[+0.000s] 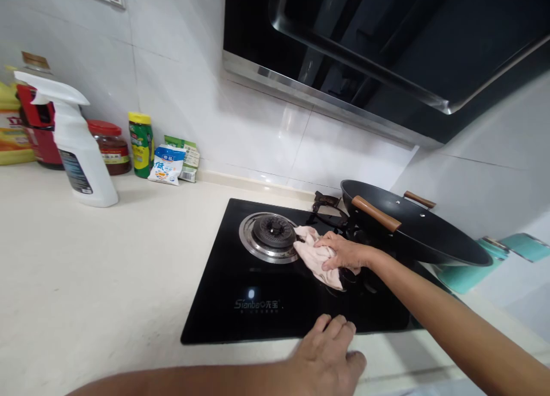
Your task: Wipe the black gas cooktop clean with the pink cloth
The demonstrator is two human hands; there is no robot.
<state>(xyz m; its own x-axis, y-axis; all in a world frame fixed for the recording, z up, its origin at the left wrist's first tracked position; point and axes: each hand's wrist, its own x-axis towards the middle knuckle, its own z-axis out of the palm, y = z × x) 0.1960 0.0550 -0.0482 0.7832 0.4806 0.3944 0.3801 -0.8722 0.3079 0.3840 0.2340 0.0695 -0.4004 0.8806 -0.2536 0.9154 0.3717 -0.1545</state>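
Note:
My right hand presses a crumpled pale pink cloth against the black glass gas stove, just right of the round burner. The cloth's left end touches the burner's metal ring. My left hand rests at the stove's front edge, fingers stretched out and holding nothing. A black wok with wooden handles sits on the right side of the stove, behind my right forearm. Near the back edge lies a dark pan support, off the left burner.
A white spray bottle stands on the counter at left. Behind it are a red-lidded jar, a green bottle and a salt packet. The range hood hangs overhead. A teal container is at right.

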